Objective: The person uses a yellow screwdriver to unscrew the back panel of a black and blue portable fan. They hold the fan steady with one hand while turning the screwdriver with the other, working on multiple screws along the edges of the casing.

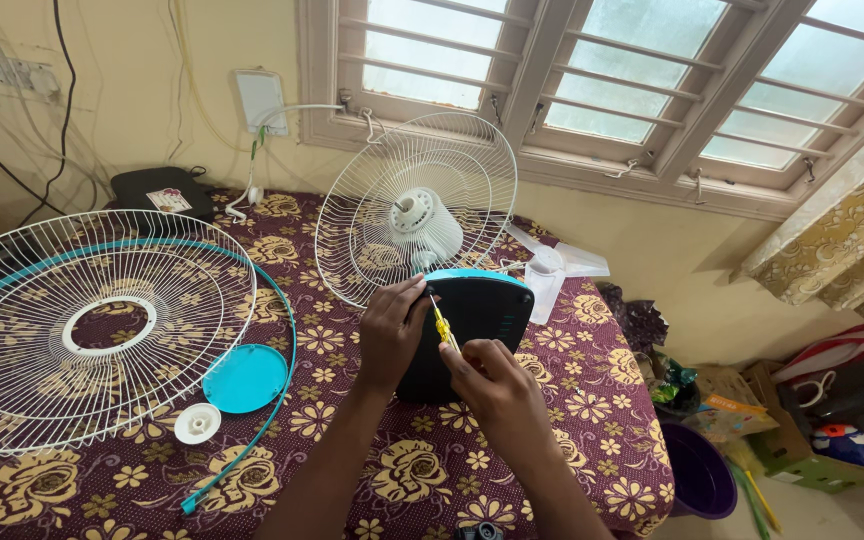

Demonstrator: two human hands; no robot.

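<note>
head view: left hand [392, 335] grips the dark fan base [467, 325] mid-table, and right hand [492, 385] is closed on a yellow screwdriver [441, 327] set against it. a tilted tip could slip off toward the left fingers [414, 292]; a jolt might tip the rear grille [415, 205] just behind.

Yellow-handled screwdriver [441, 327] against a dark, teal-edged plastic fan motor housing [474, 318]

The housing stands upright on the floral-clothed counter [352, 400], rear wire grille attached behind; the small screwdriver tilts, tip meeting the housing's upper left edge.
</note>
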